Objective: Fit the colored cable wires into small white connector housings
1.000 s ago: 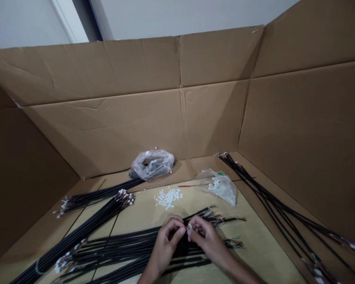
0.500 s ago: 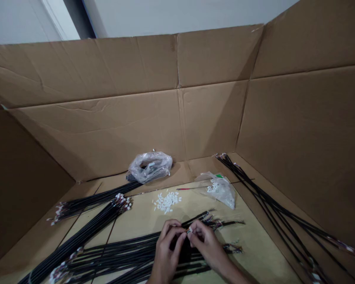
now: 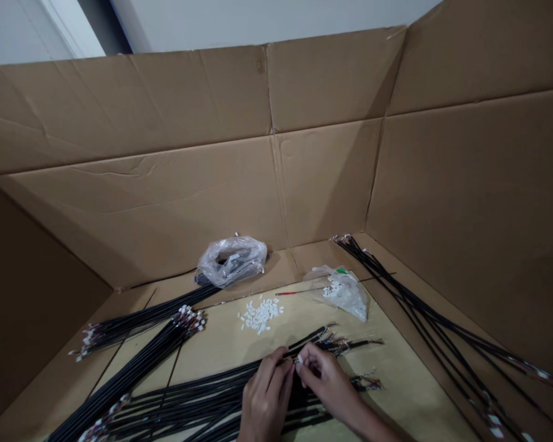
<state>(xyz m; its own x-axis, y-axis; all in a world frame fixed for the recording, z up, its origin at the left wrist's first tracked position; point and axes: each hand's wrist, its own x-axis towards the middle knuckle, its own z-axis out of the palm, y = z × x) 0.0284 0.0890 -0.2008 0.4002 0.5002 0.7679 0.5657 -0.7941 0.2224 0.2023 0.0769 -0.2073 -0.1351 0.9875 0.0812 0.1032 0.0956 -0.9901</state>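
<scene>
My right hand (image 3: 321,374) pinches a small white connector housing (image 3: 299,359) between thumb and fingertips. Close against it, my left hand (image 3: 268,390) has its fingers closed on thin coloured wires (image 3: 293,357) that run to the connector. How far the wires sit in the housing is too small to see. Below both hands lies a bunch of black cables (image 3: 203,396), with loose bare wire ends (image 3: 368,383) on the right. A pile of small white connectors (image 3: 260,315) is on the board just beyond my hands.
A clear bag of white connectors (image 3: 343,293) lies behind on the right, another plastic bag (image 3: 233,261) at the back. Cable bundles with white connectors (image 3: 133,368) lie left, more black cables (image 3: 424,313) right. Cardboard walls (image 3: 203,190) stand around the board (image 3: 405,393).
My left hand has turned, its back now more toward me and its fingers closer together. The right hand keeps its pinch on the connector. The view has shifted slightly.
</scene>
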